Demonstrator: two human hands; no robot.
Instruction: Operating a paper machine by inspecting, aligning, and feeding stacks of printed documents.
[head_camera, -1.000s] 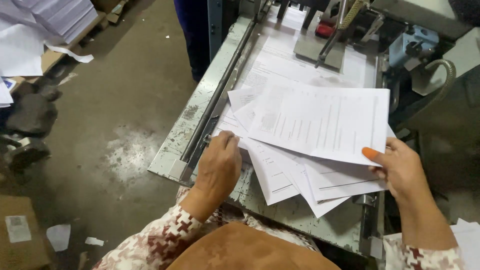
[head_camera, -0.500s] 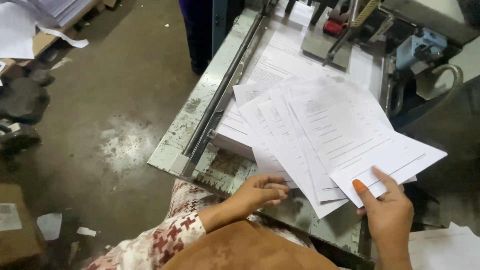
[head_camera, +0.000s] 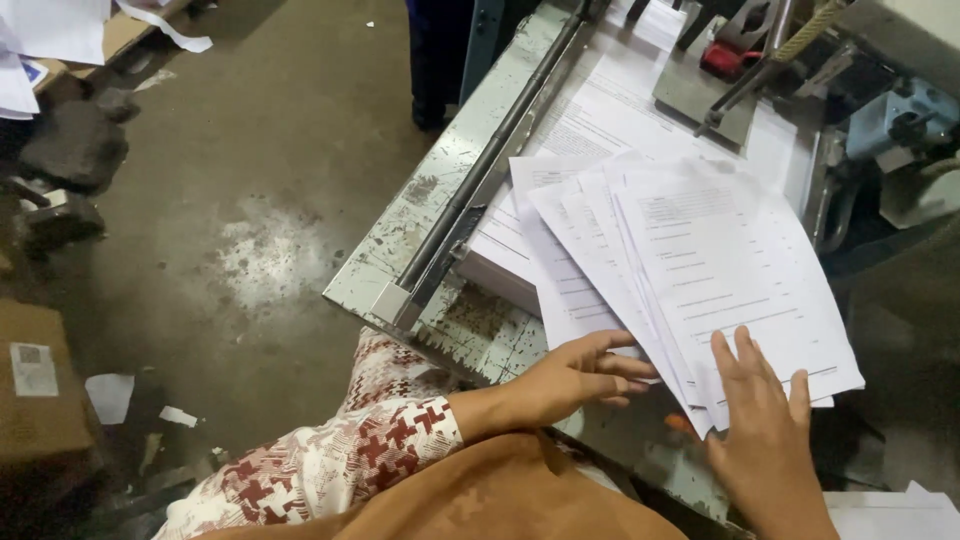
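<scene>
A fanned sheaf of white printed paper sheets (head_camera: 690, 270) lies on the worn metal machine table (head_camera: 430, 250), over a thicker paper stack (head_camera: 520, 250). My right hand (head_camera: 765, 430) presses flat on the sheaf's near right corner, thumb tucked under its edge. My left hand (head_camera: 580, 375) touches the sheaf's near left edge with fingers spread, resting on the table. Both sleeves carry a red and white pattern.
A dark metal guide bar (head_camera: 500, 150) runs along the table's left side. A clamp with a red part (head_camera: 725, 60) and blue machine parts (head_camera: 900, 115) stand at the far end. A cardboard box (head_camera: 40, 390) and paper scraps (head_camera: 110, 395) lie on the concrete floor at left.
The sheaf has swung from lying crosswise to pointing lengthwise toward me. My left hand slid from the table edge to the sheaf's near corner. My right hand moved onto the top sheet.
</scene>
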